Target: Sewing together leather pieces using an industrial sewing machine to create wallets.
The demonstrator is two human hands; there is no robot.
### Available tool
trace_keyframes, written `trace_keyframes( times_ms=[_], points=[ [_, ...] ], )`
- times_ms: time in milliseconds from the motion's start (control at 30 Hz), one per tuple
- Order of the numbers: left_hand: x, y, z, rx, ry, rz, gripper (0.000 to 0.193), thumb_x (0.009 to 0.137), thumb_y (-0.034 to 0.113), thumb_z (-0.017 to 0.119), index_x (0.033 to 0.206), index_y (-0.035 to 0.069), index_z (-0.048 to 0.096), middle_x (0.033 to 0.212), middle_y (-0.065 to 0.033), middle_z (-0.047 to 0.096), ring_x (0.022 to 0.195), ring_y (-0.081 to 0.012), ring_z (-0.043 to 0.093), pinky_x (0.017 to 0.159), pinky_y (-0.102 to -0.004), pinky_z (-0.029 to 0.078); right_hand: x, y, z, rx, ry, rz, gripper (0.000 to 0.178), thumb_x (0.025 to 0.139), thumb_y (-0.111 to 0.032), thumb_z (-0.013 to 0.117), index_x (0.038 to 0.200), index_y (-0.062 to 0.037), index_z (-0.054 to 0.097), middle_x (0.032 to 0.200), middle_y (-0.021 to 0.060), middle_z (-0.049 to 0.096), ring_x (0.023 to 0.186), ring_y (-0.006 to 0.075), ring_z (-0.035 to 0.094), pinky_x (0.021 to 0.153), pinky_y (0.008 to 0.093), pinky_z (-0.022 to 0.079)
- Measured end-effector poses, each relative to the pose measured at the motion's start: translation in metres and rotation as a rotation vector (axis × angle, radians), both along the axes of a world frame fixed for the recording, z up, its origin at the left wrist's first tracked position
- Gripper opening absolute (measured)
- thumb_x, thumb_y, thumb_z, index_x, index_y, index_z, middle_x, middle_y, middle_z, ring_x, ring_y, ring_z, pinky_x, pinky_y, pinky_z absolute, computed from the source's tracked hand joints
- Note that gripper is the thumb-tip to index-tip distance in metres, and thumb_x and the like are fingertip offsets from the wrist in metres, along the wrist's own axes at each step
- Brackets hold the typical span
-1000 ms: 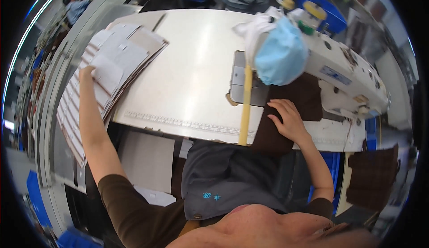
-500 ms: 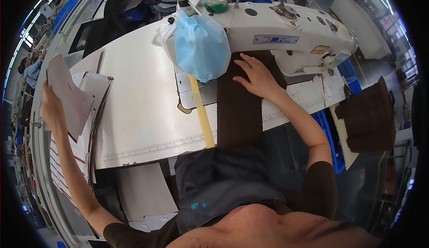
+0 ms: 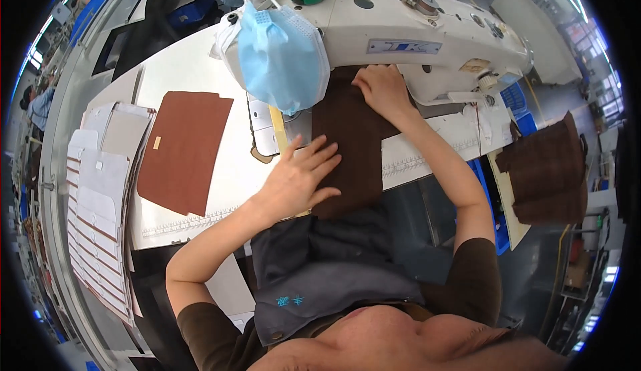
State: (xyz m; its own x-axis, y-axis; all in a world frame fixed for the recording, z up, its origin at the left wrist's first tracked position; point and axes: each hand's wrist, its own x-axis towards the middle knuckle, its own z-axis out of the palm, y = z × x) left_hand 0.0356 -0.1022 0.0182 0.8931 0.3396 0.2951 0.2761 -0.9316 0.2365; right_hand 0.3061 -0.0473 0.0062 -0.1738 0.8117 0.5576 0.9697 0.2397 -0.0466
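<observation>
I am seeing a dark brown, flat, cloth-like panel (image 3: 357,170) lying at the centre of the frame, on the white surface (image 3: 190,67) and partly beneath the arm of the white sewing machine (image 3: 347,27). My left hand (image 3: 300,177) is lying open, fingers spread over the panel's left edge, gripping nothing; my right hand (image 3: 384,90) is bending its fingers at the upper end, and I cannot tell whether they are pinching it. I am judging the panel light, limp and hardly fragile, best pressed flat or pinched by its edges. At upper right, a blue-grey plate (image 3: 404,46) is bearing lettering; blue characters (image 3: 289,300) are marking the dark grey apron (image 3: 327,271) at lower centre.
</observation>
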Motion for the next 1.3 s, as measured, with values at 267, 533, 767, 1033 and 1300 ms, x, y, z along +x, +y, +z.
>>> trace_keyframes(
  times_ms=[267, 533, 767, 1033, 1300],
  points=[
    [-0.031, 0.004, 0.007, -0.17, -0.088, 0.134, 0.057, 0.077, 0.026, 0.071, 0.127, 0.006, 0.052, 0.126, -0.0139, 0.054, 0.118, -0.0293, 0.052, 0.103, -0.0457, 0.037, -0.048, -0.027, 0.0, 0.093, -0.03, 0.253, 0.02, 0.081, -0.007, 0.056, 0.098, 0.0004, 0.063, 0.105, 0.0151, 0.062, 0.102, 0.0296, 0.059, 0.086, 0.0395, 0.049],
    [-0.109, 0.064, -0.012, 0.207, 0.368, 0.827, 0.05, 0.09, 0.033, 0.055, 0.132, 0.007, 0.049, 0.131, -0.0205, 0.05, 0.107, -0.0468, 0.055, 0.079, -0.0465, 0.055, -0.077, -0.051, -0.019, -0.272, 0.137, 0.527, 0.046, 0.083, -0.022, 0.064, 0.122, 0.0019, 0.053, 0.125, 0.0168, 0.054, 0.118, 0.0297, 0.05, 0.1, 0.0397, 0.04],
    [-0.075, 0.077, 0.004, 0.097, 0.064, 0.526, 0.034, 0.074, 0.024, 0.074, 0.098, 0.004, 0.059, 0.092, -0.011, 0.061, 0.093, -0.0276, 0.059, 0.09, -0.0427, 0.041, -0.084, -0.029, -0.011, -0.348, 0.127, 0.58, 0.055, 0.082, -0.032, 0.066, 0.123, -0.0001, 0.05, 0.121, 0.0159, 0.052, 0.115, 0.031, 0.048, 0.1, 0.0418, 0.038],
    [-0.07, 0.135, 0.008, -0.835, 0.117, 0.361, 0.013, 0.08, 0.006, 0.068, 0.086, 0.006, 0.056, 0.092, -0.0041, 0.053, 0.081, -0.0154, 0.051, 0.073, -0.0285, 0.044, -0.093, -0.026, -0.014, -0.299, 0.124, 0.547, 0.057, 0.081, -0.037, 0.067, 0.122, -0.0009, 0.05, 0.122, 0.0163, 0.05, 0.114, 0.0326, 0.048, 0.099, 0.043, 0.039],
    [-0.042, 0.102, -0.008, -0.703, -0.284, 0.35, 0.001, 0.088, 0.003, 0.058, 0.088, 0.003, 0.057, 0.084, -0.0022, 0.062, 0.08, -0.0146, 0.06, 0.074, -0.0288, 0.049, -0.096, -0.027, -0.018, -0.254, 0.111, 0.516, 0.047, 0.08, -0.021, 0.067, 0.118, 0.001, 0.052, 0.117, 0.013, 0.053, 0.106, 0.0289, 0.053, 0.09, 0.0382, 0.047]
  ],
)
